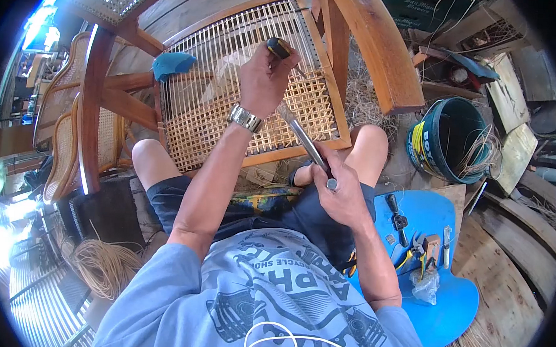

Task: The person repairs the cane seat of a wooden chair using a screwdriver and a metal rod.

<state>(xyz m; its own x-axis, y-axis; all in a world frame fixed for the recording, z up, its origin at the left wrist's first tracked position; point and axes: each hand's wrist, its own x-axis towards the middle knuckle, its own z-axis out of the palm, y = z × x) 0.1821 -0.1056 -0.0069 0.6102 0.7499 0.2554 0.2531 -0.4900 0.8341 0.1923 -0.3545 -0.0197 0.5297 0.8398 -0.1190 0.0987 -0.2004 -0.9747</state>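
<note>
My left hand (264,85), with a metal watch at the wrist, is closed around the black and yellow handle of a screwdriver-like tool (278,46). Its thin shaft points down right over the cane seat (230,133) of a wooden chair frame. Near my knees the seat is woven in a grid; toward the far side only parallel strands run across. My right hand (343,192) grips a silver metal rod-like tool (308,140), its pale, rough far end lying over the weave just below my left hand. Hidden by that overlap is the exact shape of this end.
A blue plastic surface (408,205) at my right carries pliers (415,253), a black-handled tool (396,220) and a plastic bag (426,287). Beyond stands a dark bucket (449,138) with cane strands. A blue cloth (173,65) hangs on the frame; coiled cane (106,268) lies left.
</note>
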